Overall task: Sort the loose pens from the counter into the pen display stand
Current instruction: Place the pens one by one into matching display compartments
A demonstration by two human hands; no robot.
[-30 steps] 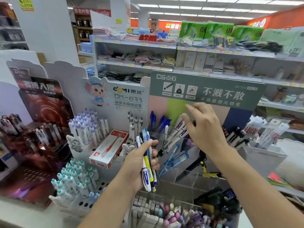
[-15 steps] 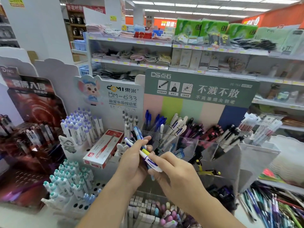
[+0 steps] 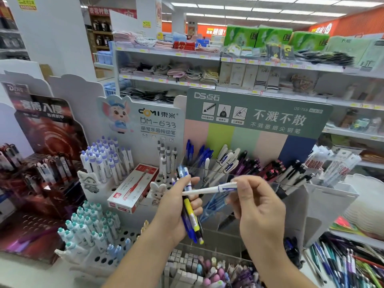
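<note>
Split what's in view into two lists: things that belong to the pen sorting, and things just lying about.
Belongs to the job:
left hand gripping a pen bundle
right hand pinching a white pen
clear pen stand
loose pen pile, lower right

Just lying about:
red pen box
DM-633 display
dark red display
erasers
back shelves

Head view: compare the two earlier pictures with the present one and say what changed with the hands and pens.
The right hand came back from the display stand to the bundle of pens, pinched a white pen and drew it out rightward; its grip now holds the pen level, clear of the bundle. The left hand still holds the bundle upright. The stand's pens look unchanged.
</note>
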